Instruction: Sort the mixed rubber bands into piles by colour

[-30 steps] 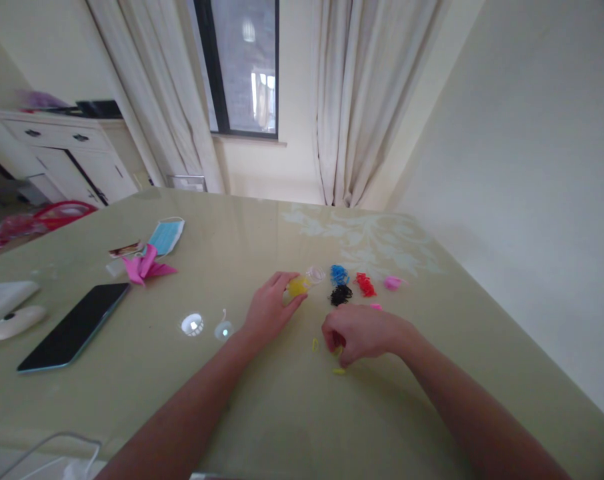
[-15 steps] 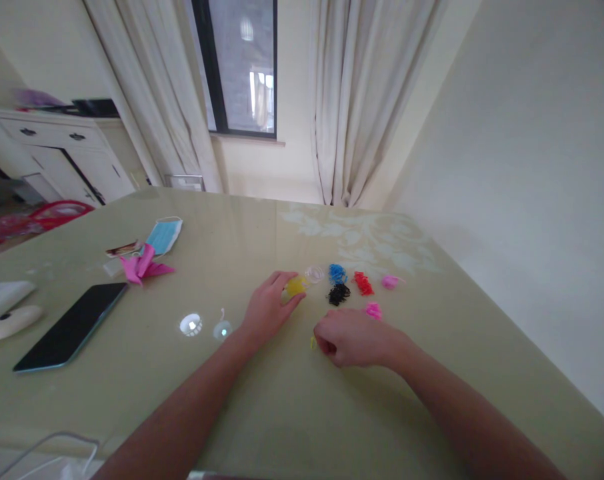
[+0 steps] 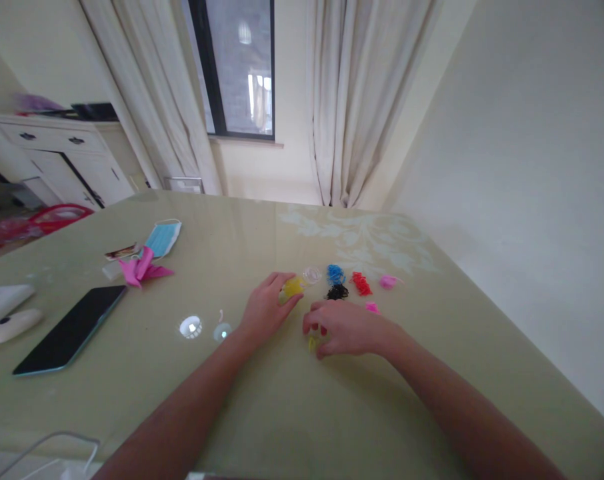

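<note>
On the table [image 3: 262, 413], my left hand [image 3: 266, 308] has its thumb and fingers closed around a bunch of yellow rubber bands [image 3: 293, 287]. My right hand [image 3: 349, 327] is to the right and a little nearer, its thumb and fingers apart, hovering over a small yellow rubber band [image 3: 312, 343]. Beyond the hands lie small piles of rubber bands: clear ones [image 3: 311, 275], blue ones [image 3: 336, 275], black ones [image 3: 337, 292] and red ones [image 3: 361, 284]. A pink pile [image 3: 372, 307] is partly hidden behind my right hand; another pink bunch [image 3: 389, 282] sits farther right.
To the left are a dark-screened phone or tablet [image 3: 72, 330], a pink folded paper shape [image 3: 145, 268], a blue face mask [image 3: 163, 238] and a white rounded object [image 3: 11, 327]. A white cable [image 3: 57, 436] runs at the near left. A wall [image 3: 542, 220] borders the right side.
My right hand has opened from a closed pinch and shifted slightly away and left, over the small yellow rubber band. My left hand has stayed at the yellow bunch.
</note>
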`<move>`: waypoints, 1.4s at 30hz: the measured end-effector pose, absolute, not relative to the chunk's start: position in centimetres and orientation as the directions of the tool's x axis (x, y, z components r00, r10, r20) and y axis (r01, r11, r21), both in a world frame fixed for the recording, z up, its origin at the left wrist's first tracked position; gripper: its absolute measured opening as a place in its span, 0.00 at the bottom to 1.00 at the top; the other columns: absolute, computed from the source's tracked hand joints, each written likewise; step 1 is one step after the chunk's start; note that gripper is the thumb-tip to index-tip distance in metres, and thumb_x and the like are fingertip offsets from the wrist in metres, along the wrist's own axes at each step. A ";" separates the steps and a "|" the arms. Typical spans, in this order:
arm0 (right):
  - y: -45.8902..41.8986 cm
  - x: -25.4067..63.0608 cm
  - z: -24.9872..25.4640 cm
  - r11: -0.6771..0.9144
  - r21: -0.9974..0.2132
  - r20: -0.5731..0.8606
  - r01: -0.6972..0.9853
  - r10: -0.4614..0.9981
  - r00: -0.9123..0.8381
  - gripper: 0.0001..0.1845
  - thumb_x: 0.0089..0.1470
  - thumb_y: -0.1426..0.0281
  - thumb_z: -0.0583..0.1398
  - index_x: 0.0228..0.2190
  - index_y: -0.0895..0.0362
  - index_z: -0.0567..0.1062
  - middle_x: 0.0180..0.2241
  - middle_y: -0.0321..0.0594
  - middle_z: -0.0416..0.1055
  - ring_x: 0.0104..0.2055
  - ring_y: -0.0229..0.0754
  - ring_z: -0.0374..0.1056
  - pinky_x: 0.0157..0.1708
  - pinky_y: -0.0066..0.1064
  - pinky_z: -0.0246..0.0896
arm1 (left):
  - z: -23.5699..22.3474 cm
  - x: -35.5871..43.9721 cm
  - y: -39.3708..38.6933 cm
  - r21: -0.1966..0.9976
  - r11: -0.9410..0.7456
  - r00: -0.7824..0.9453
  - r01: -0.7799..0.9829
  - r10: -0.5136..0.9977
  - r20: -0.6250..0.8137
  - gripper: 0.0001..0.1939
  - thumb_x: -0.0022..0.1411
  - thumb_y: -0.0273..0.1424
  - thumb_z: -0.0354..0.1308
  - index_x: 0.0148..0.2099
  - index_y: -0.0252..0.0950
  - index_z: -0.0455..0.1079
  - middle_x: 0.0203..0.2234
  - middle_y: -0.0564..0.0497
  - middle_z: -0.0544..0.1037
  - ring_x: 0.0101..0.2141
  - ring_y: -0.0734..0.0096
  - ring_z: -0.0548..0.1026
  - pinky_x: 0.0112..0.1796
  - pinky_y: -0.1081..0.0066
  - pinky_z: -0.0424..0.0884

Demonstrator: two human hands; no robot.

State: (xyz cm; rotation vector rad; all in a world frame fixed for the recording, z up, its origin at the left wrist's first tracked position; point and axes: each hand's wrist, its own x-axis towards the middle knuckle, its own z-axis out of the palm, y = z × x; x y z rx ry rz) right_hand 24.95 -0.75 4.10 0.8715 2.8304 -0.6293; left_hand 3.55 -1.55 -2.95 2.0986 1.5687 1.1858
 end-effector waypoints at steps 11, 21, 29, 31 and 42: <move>-1.1 24.3 3.0 0.747 -0.395 -0.243 0.535 0.476 -0.845 0.09 0.50 0.80 0.64 0.32 0.58 0.85 0.29 0.37 0.80 0.31 0.39 0.71 0.34 0.29 0.57 | -3.8 3.4 -0.5 0.642 -0.381 0.065 0.666 0.886 0.458 0.17 0.66 0.36 0.65 0.56 0.41 0.72 0.49 0.47 0.80 0.47 0.60 0.81 0.49 0.59 0.79; -1.2 29.7 3.4 0.485 -0.664 0.044 0.569 0.785 -0.618 0.05 0.54 0.74 0.63 0.32 0.61 0.81 0.28 0.39 0.78 0.30 0.38 0.72 0.32 0.27 0.65 | -4.3 3.3 0.1 0.645 -0.404 0.079 0.649 0.879 0.470 0.18 0.66 0.37 0.64 0.56 0.39 0.73 0.48 0.45 0.80 0.44 0.62 0.81 0.47 0.60 0.80; -4.2 28.7 -0.8 0.313 -0.591 -0.021 0.743 0.915 -0.402 0.08 0.54 0.73 0.67 0.38 0.59 0.85 0.32 0.43 0.81 0.34 0.42 0.75 0.37 0.32 0.67 | -4.4 3.3 0.4 0.623 -0.411 0.092 0.665 0.873 0.478 0.17 0.66 0.36 0.64 0.55 0.38 0.73 0.48 0.45 0.80 0.44 0.61 0.81 0.47 0.60 0.79; -4.5 28.2 -0.9 0.329 -0.520 0.006 0.788 0.924 -0.382 0.07 0.57 0.72 0.66 0.37 0.58 0.86 0.34 0.44 0.82 0.38 0.44 0.75 0.41 0.33 0.67 | -4.3 3.3 0.4 0.617 -0.410 0.096 0.672 0.874 0.476 0.18 0.65 0.36 0.64 0.56 0.38 0.73 0.49 0.44 0.80 0.45 0.61 0.81 0.47 0.60 0.79; -4.7 26.9 -0.4 0.400 -0.405 0.064 0.822 0.909 -0.411 0.10 0.64 0.73 0.62 0.41 0.59 0.84 0.39 0.46 0.81 0.41 0.44 0.74 0.44 0.33 0.65 | -4.5 3.4 0.6 0.606 -0.432 0.107 0.668 0.861 0.497 0.17 0.66 0.37 0.63 0.56 0.40 0.74 0.49 0.45 0.80 0.47 0.60 0.81 0.48 0.60 0.79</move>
